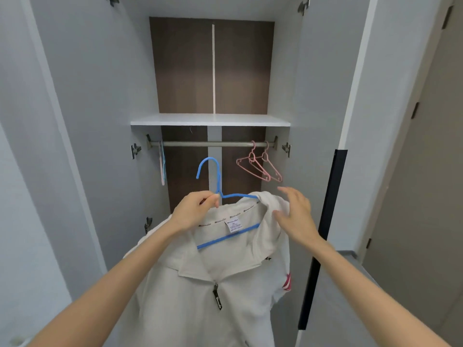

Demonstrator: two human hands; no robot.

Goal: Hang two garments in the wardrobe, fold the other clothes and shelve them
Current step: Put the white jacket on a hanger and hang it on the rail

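Head view: left hand (194, 209) pinches blue hanger (213, 182) by its neck, white top (200, 284) on it, just below the rail (208, 144). Right hand (295, 214) loose, fingers straight, by the collar. Top looks soft & floppy, prob light, so hold the stiff hook

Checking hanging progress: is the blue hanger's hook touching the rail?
Apart. The head view shows the blue hanger's hook below the rail, a clear gap between them.

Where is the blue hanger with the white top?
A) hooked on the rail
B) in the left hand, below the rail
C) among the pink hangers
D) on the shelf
B: the left hand grips the blue hanger at its neck, hook below the rail.
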